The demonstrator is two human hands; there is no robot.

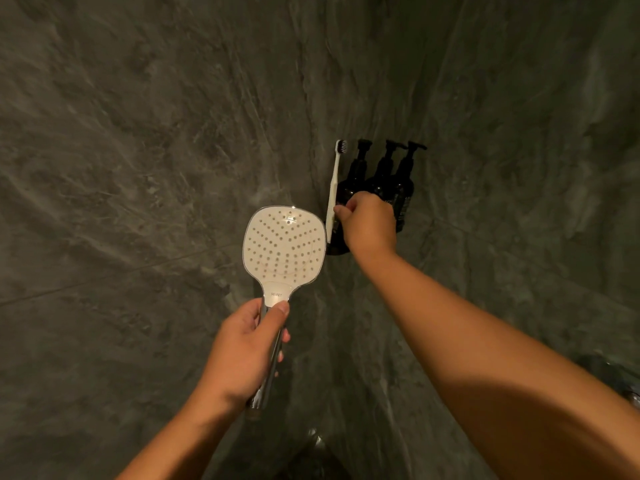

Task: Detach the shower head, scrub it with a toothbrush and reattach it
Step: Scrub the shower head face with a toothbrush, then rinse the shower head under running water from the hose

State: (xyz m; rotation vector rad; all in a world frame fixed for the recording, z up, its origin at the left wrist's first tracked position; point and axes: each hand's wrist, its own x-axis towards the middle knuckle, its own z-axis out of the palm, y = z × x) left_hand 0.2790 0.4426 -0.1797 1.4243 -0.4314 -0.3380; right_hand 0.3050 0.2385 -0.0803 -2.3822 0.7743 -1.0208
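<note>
The wall (138, 133) is dark grey-green stone, veined and matte, with thin grout lines crossing its lower left. The left hand (242, 355) is wrapped around the chrome handle of the shower head (284, 249), thumb pressed just under the oval button marked SELECT. The head is off its mount and held upright, a rounded-square white face dotted with rows of small nozzles, rimmed in shiny metal (a highlight glints at its top edge). Just right of it stands the toothbrush (333, 192), slim white plastic with dark bristles uppermost; the right hand (369, 225) pinches its lower shaft, fingers curled. Behind that hand three dark glossy pump bottles (381, 174) stand in a row against the wall, their lower halves hidden; what holds them is probably a bracket, too dim to tell.
</note>
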